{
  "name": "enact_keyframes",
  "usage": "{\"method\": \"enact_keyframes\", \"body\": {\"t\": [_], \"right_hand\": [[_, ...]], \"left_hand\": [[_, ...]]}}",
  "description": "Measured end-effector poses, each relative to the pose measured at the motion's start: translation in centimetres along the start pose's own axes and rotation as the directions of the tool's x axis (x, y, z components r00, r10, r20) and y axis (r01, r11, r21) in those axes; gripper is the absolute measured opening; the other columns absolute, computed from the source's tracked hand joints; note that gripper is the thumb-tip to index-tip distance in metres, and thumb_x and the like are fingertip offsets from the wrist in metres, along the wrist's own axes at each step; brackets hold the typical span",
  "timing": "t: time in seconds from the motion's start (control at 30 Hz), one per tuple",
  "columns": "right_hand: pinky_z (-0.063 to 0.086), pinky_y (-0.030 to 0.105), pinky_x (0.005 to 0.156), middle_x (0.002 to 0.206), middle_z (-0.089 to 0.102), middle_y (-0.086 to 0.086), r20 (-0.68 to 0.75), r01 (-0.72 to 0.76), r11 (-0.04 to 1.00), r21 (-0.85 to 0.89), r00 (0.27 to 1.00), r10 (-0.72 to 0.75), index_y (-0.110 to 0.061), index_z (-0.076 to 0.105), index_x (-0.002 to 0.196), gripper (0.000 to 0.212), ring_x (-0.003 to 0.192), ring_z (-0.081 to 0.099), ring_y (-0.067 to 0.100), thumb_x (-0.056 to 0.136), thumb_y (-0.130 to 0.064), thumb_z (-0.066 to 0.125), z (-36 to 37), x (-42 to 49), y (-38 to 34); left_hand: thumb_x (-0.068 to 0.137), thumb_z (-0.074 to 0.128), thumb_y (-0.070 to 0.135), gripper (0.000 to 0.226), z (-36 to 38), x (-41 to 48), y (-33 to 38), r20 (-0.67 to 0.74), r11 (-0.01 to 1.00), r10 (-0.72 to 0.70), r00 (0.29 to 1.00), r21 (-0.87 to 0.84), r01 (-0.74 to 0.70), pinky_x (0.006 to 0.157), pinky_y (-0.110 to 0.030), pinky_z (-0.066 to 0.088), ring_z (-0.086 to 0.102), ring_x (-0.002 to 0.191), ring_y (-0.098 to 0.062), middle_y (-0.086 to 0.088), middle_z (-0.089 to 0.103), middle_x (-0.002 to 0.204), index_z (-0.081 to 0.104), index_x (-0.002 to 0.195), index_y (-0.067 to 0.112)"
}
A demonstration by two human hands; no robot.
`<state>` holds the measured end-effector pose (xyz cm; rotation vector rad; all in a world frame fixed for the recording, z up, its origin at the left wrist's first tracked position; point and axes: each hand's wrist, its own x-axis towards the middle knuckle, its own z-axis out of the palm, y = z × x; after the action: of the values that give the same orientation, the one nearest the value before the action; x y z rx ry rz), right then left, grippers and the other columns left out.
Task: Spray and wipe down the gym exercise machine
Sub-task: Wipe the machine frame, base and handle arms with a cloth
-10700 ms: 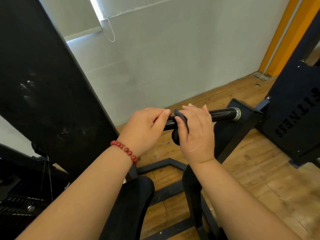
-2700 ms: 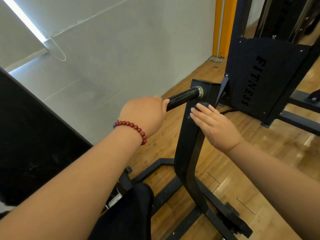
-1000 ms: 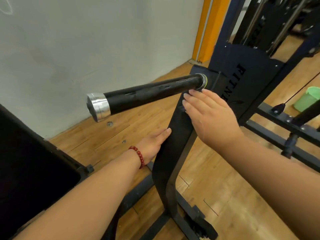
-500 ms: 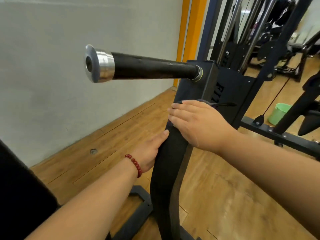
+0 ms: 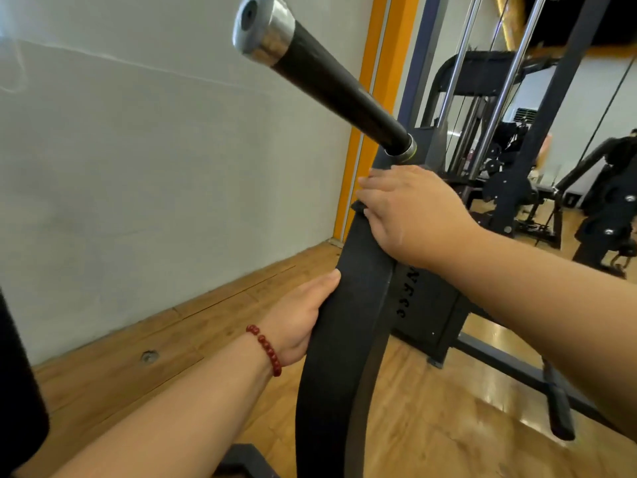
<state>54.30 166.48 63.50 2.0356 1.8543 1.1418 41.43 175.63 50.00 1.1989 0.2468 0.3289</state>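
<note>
- Machine: a black curved post (image 5: 344,339) rises from the floor (image 5: 431,426) at near centre. A bar (image 5: 337,88) with a steel cap juts from its top toward the upper left.
- Right hand (image 5: 413,212): fingers fairly straight, palm flat on the post's upper face, just below the bar. A dark cloth (image 5: 358,205) shows only as a corner under the fingertips, judged pinned there for wiping.
- Left hand (image 5: 303,315): lower down, clasping the post's left edge, thumb on the front, other fingers hidden behind. It is judged to steady the post against the wiping pressure.

Bare forearms, red bead bracelet (image 5: 264,350) on left wrist.
</note>
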Motion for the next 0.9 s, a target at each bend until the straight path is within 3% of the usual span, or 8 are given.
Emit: {"method": "enact_keyframes", "body": {"t": [0.13,0.3,0.33,0.47,0.57,0.67,0.83,0.9], "right_hand": [[0.042,0.040,0.108,0.127,0.066,0.001,0.054,0.278,0.951,0.131,0.956,-0.287,-0.017,0.070,0.118,0.039,0.124,0.057,0.020,0.096,-0.027,0.039,0.7,-2.6,-2.0],[0.029,0.037,0.113,0.135,0.058,-0.001,0.009,0.015,0.999,-0.030,1.000,-0.014,-0.019,0.062,0.127,0.043,0.132,0.045,0.018,0.100,-0.032,0.031,0.2,-0.3,-0.6],[0.031,0.038,0.111,0.133,0.059,-0.001,0.023,0.026,0.999,-0.032,0.999,-0.025,-0.018,0.062,0.126,0.043,0.130,0.046,0.018,0.100,-0.032,0.030,0.4,-0.5,-1.5],[0.035,0.037,0.113,0.135,0.061,0.001,0.123,0.328,0.931,0.158,0.929,-0.348,-0.019,0.065,0.127,0.045,0.130,0.051,0.018,0.098,-0.034,0.034,0.5,-3.5,-3.3],[0.024,0.034,0.117,0.143,0.053,-0.001,0.090,0.189,0.970,0.152,0.975,-0.204,-0.019,0.058,0.134,0.044,0.138,0.042,0.015,0.101,-0.035,0.034,0.3,-2.4,-1.6],[0.026,0.037,0.115,0.141,0.056,0.002,0.012,0.053,0.997,0.063,0.998,-0.054,-0.015,0.063,0.129,0.037,0.137,0.043,0.019,0.101,-0.024,0.041,1.1,-1.5,-2.7],[0.032,0.036,0.110,0.133,0.062,0.001,0.072,0.279,0.943,0.182,0.952,-0.296,-0.016,0.065,0.126,0.045,0.129,0.053,0.018,0.097,-0.031,0.035,1.1,-4.4,-4.6],[0.027,0.034,0.112,0.136,0.060,0.001,0.106,0.263,0.947,0.183,0.952,-0.285,-0.016,0.063,0.129,0.046,0.132,0.050,0.017,0.098,-0.033,0.033,0.8,-4.0,-3.8]], "left_hand": [[0.101,0.041,0.036,0.036,-0.3,-0.1,-0.6,0.046,0.995,0.031,0.998,-0.095,-0.027,0.086,-0.031,0.054,0.069,0.101,-0.017,-0.006,0.072,0.111,0.063,0.119,0.014],[0.096,0.047,0.037,0.038,-0.6,0.0,-0.9,0.037,0.996,0.046,0.998,-0.083,-0.043,0.094,-0.036,0.050,0.065,0.111,-0.020,-0.005,0.070,0.117,0.062,0.122,0.013],[0.093,0.050,0.038,0.041,-0.7,0.1,-0.9,0.042,0.995,0.049,0.998,-0.085,-0.045,0.095,-0.037,0.049,0.064,0.113,-0.021,-0.006,0.069,0.119,0.061,0.123,0.012],[0.084,0.056,0.033,0.046,-1.3,0.2,-1.3,0.057,0.980,0.076,0.996,-0.187,-0.064,0.097,-0.039,0.048,0.062,0.113,-0.025,-0.014,0.066,0.121,0.060,0.125,0.011],[0.087,0.053,0.030,0.044,-1.9,-0.3,-2.7,0.071,0.973,0.092,0.993,-0.218,-0.074,0.097,-0.038,0.048,0.062,0.116,-0.024,-0.011,0.067,0.123,0.061,0.125,0.010],[0.087,0.053,0.029,0.047,-2.5,-0.7,-3.3,0.094,0.977,0.114,0.989,-0.193,-0.095,0.102,-0.039,0.046,0.060,0.120,-0.024,-0.010,0.065,0.126,0.059,0.129,0.007],[0.087,0.054,0.028,0.044,-2.7,-1.0,-3.2,0.160,0.976,0.129,0.979,-0.195,-0.096,0.098,-0.039,0.047,0.061,0.115,-0.025,-0.012,0.066,0.120,0.058,0.126,0.008],[0.089,0.053,0.027,0.043,-2.8,-1.1,-3.2,0.190,0.975,0.130,0.973,-0.204,-0.091,0.096,-0.038,0.049,0.061,0.114,-0.024,-0.011,0.066,0.120,0.057,0.128,0.008]]}}
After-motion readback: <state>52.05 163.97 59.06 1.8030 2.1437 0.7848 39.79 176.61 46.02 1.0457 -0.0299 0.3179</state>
